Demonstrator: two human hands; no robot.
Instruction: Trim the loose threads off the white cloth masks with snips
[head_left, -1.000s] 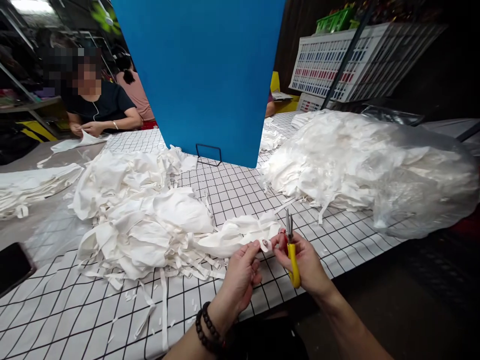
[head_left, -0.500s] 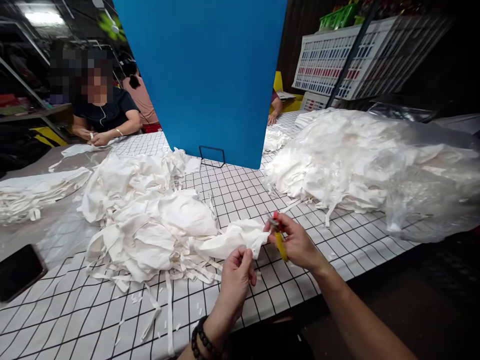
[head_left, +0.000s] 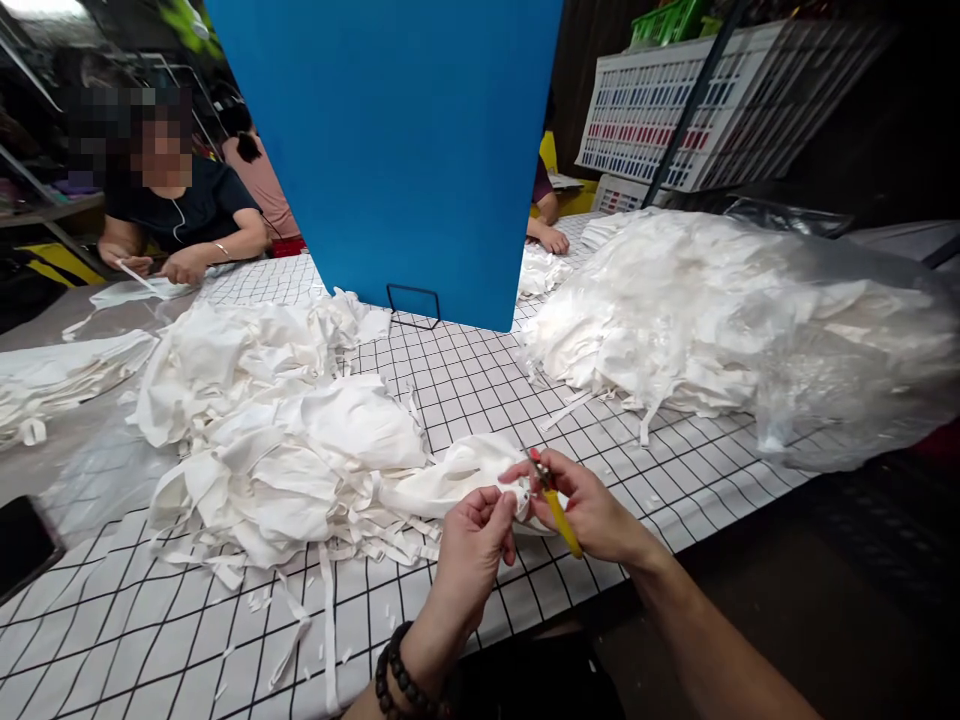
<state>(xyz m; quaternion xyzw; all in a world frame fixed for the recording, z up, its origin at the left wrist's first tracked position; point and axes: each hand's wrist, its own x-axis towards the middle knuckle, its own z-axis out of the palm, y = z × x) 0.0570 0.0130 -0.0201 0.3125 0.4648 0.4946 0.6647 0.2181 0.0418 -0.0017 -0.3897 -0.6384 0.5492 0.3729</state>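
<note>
My left hand [head_left: 480,535], a beaded bracelet on its wrist, pinches the edge of a white cloth piece [head_left: 457,475]. The cloth stretches left to a heap of white cloth pieces [head_left: 285,480] with narrow straps. In my right hand [head_left: 589,505] is a pair of yellow-handled thread snips [head_left: 561,522] with a red part near the blades. The blades point up and left, just above the cloth by my left fingertips. My right index finger reaches to the cloth; whether it grips it too I cannot tell.
A blue board [head_left: 397,150] stands on the grid-patterned tablecloth [head_left: 457,370]. To the right lies a clear plastic bag [head_left: 817,390] full of white cloth. A phone [head_left: 26,545] lies at left. A co-worker [head_left: 180,220] sits across, and another person's hand [head_left: 553,240] shows behind the board.
My hands have come closer together, and the snips are now beside my left fingertips. The cloth edge is bunched between them. The view has shifted slightly to the right.
</note>
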